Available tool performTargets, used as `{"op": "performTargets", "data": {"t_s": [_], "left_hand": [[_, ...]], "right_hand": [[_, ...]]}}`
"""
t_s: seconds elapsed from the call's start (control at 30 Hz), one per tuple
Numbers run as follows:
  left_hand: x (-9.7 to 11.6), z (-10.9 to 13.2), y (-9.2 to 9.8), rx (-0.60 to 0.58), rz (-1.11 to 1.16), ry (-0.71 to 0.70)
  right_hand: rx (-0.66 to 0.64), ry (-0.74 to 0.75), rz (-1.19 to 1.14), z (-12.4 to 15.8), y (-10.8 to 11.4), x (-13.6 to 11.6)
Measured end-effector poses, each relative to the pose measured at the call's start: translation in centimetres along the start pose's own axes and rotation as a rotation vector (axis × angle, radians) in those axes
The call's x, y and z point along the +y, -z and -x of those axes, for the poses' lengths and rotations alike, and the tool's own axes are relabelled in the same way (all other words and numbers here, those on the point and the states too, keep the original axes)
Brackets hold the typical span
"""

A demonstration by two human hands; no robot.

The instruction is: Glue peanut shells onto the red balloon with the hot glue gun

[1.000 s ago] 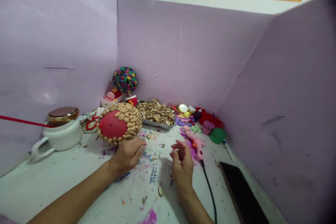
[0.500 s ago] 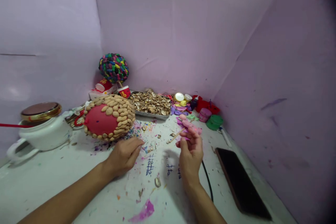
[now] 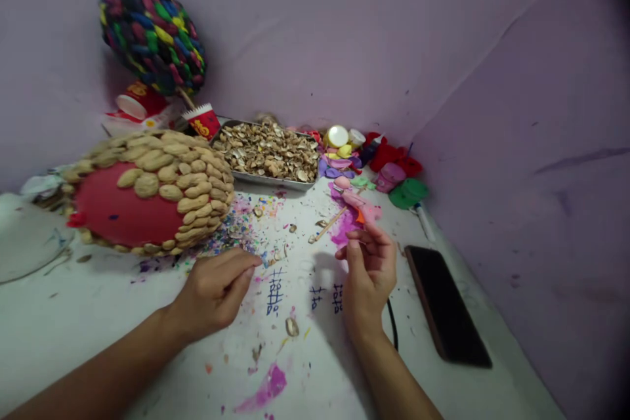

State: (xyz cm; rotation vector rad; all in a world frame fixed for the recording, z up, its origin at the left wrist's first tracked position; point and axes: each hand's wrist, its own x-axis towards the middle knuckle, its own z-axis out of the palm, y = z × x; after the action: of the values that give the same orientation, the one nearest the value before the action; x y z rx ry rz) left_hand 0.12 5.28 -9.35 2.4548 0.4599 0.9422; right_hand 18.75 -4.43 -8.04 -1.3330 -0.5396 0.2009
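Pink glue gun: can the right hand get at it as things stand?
Probably yes. The right hand is loosely curled just in front of the pink glue gun, with nothing seen blocking the way between them; the wooden stick lies to the gun's left.

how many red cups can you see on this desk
2. One red cup stands left of the metal tray, holding the stick of the multicoloured ball; the second red cup lies on its side farther left, behind the peanut-covered balloon. More could be hidden there.
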Motion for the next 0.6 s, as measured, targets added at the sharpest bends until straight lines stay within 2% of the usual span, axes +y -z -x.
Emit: {"op": "performTargets", "data": {"t_s": [0.27,0.4,0.5,0.6], "left_hand": [[0.2,1.1,-0.5,0.026,-0.025,0.165],[0.8,0.7,-0.4,0.083,0.013,0.124],[1.1,0.6,-0.3,0.073,0.023,0.077],[1.2,0.4,-0.2,0.109,-0.007,0.146]], "right_hand": [[-0.097,-0.036,0.11,2.0,0.4,0.4],[-0.16,-0.005,0.093,2.2,0.0,0.4],[-0.37,0.025,0.172,1.9,0.1,0.4],[-0.659,0.014,0.246,1.0,0.7,-0.1]]}}
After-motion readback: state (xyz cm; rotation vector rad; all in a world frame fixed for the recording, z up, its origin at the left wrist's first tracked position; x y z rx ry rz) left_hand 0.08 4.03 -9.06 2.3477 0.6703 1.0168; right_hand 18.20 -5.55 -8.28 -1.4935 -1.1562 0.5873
